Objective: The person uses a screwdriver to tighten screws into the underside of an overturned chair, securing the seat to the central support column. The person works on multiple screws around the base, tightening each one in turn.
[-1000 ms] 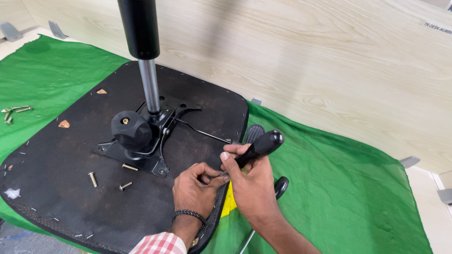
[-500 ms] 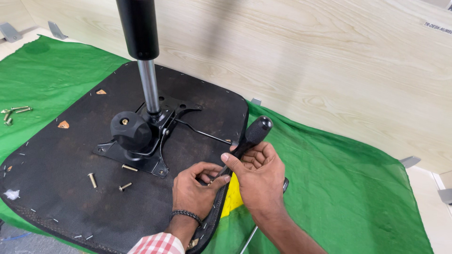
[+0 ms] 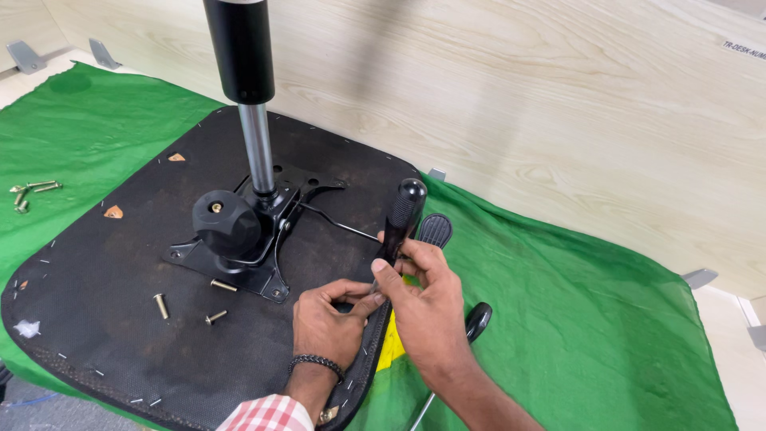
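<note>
An upturned black chair seat (image 3: 120,263) lies on a green cloth (image 3: 574,319), with a metal mechanism plate (image 3: 263,231), a round black knob (image 3: 226,222) and a gas cylinder (image 3: 243,72) standing up from it. My right hand (image 3: 427,307) grips a black-handled screwdriver (image 3: 401,214) held almost upright at the seat's right edge. My left hand (image 3: 327,323) pinches the spot at the screwdriver's tip, which is hidden by my fingers. A second black-handled tool (image 3: 476,321) lies under my right wrist.
Three loose brass bolts (image 3: 187,307) lie on the seat near the plate. More bolts (image 3: 32,191) rest on the cloth at far left. A black paddle lever (image 3: 436,230) sticks out past the seat edge. A light wooden panel (image 3: 558,104) runs behind.
The screwdriver has swung from a slanted, rightward lean to nearly upright, and my right hand slid down its handle. My left hand stayed at the seat edge.
</note>
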